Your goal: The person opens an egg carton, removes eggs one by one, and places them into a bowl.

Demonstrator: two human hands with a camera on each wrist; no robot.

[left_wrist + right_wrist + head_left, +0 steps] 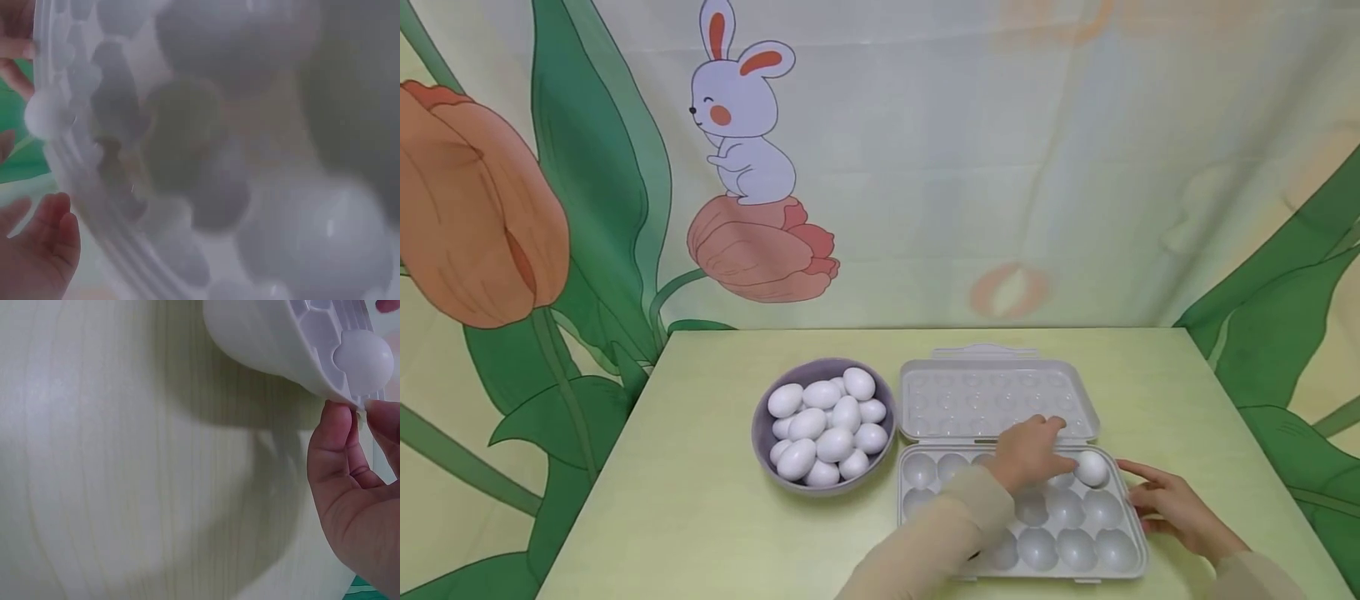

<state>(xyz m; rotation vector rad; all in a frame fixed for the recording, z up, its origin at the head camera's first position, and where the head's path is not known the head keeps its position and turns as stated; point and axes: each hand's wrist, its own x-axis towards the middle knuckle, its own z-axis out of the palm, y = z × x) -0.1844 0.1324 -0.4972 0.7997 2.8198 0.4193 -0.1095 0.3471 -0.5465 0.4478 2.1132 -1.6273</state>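
Observation:
A clear-white plastic egg box (1021, 575) lies with its lid folded back, and one white egg (1092, 469) sits in the back right cup. My left hand (1028, 454) is over the back row, just left of that egg, its fingers spread and holding nothing. In the left wrist view, thumb and fingers of the left hand (47, 250) stand apart, below the egg (49, 114). At the box's right side, my right hand (1176, 508) pinches the rim between thumb and finger. The right wrist view shows the fingertips of the right hand (350, 469) at the rim, close to the egg (364, 361).
Left of the box stands a purple-grey bowl (758, 442) heaped with several white eggs (808, 423). The lid (992, 400) lies flat behind the box's base. All rest on a pale wood-grain table (685, 500), with a printed rabbit-and-tulip curtain (910, 167) behind.

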